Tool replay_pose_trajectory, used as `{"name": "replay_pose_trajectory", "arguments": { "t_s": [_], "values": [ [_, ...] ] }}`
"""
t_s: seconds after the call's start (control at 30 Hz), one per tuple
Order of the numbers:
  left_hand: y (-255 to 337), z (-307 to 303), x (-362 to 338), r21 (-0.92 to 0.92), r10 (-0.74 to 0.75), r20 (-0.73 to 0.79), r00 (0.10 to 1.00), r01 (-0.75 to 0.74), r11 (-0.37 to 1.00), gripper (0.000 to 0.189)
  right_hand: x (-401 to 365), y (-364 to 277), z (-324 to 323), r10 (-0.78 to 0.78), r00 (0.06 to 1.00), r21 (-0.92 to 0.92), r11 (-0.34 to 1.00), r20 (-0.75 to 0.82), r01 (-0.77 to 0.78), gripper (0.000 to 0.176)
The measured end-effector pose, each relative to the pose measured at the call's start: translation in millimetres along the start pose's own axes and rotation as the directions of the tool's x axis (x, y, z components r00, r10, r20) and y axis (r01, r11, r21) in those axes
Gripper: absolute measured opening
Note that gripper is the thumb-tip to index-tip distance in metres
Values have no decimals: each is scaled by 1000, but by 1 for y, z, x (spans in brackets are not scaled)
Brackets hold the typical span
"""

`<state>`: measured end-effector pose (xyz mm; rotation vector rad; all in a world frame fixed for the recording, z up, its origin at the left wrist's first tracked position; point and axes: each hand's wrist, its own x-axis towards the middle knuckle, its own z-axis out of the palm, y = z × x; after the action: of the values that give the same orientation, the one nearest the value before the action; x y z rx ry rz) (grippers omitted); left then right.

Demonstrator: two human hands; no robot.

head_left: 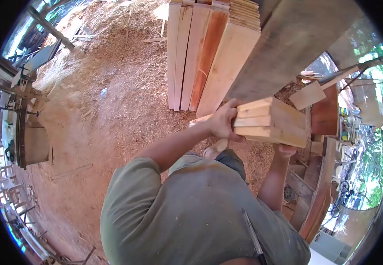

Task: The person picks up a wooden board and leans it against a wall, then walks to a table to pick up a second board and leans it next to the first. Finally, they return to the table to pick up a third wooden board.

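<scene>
Several pale wooden boards [253, 119], stacked face to face, are held across the front of my body. My left hand [223, 121] wraps around the stack from its left side, thumb and fingers on opposite sides. Under the right end, my right hand [285, 150] grips the boards from below, most of its fingers hidden by the wood. The broad face of the outermost board points to the right. Just beyond my hands, a row of long planks [196, 57], one of them reddish, stands beside a wide grey-brown surface [288, 39].
Sawdust and shavings [125, 88] cover the ground. To the right are a reddish panel [325, 112], a small loose board [307, 95] and a wooden frame [319, 190]. A bench-like machine [32, 137] stands at the left. A pen [253, 236] hangs on my shirt.
</scene>
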<state>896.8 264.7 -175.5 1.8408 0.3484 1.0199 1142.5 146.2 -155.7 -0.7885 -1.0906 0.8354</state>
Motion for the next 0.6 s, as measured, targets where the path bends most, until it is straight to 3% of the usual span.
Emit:
{"name": "replay_pose_trajectory", "arguments": {
  "t_s": [0.03, 0.1, 0.13, 0.23, 0.27, 0.3, 0.4, 0.43, 0.5, 0.53, 0.6],
  "values": [
    [-4, -10, 7, 8, -16, -10, 1000, 16, 1000, 68, 10, 14, -2, 15, 1000, 13, 1000, 7, -15, 65],
    [-6, -34, 14, 234, -346, 101, 933, 316, 920, 65, 25, 41, -12, 73, 994, -48, 996, 86, -69, 65],
    [-21, -37, 12, 124, -321, 62, 945, 312, 942, 63, 32, 54, -18, 103, 986, -78, 993, 132, -93, 64],
    [-55, -47, 15, 173, -245, 67, 967, 230, 958, 62, 69, 84, -21, 158, 947, -115, 985, 280, -130, 65],
    [-65, -48, 14, 148, -304, 52, 951, 293, 945, 65, 74, 86, -15, 370, 907, -12, 927, 198, -376, 69],
    [-75, -47, 16, 157, -311, 24, 950, 304, 940, 65, 82, 86, -10, 571, 810, 101, 805, 137, -584, 79],
    [-97, -40, 23, 248, -360, 98, 928, 327, 912, 79, 110, 80, -5, 687, 714, -40, 724, 134, -689, 90],
    [-91, -36, 26, 238, -376, 91, 922, 346, 907, 79, 116, 76, -6, 702, 699, -43, 709, 136, -704, 90],
    [-63, -42, 51, 237, -378, -12, 926, 370, 898, 84, 133, 73, -7, 496, 773, -165, 867, 397, -471, 89],
    [-55, -45, 64, 242, -289, -32, 957, 288, 927, 87, 140, 73, -9, 509, 762, -171, 858, 400, -484, 89],
    [-52, -50, 82, 219, -344, -38, 938, 344, 913, 86, 151, 76, -13, 584, 722, -367, 806, 371, -464, 84]
  ]
}}
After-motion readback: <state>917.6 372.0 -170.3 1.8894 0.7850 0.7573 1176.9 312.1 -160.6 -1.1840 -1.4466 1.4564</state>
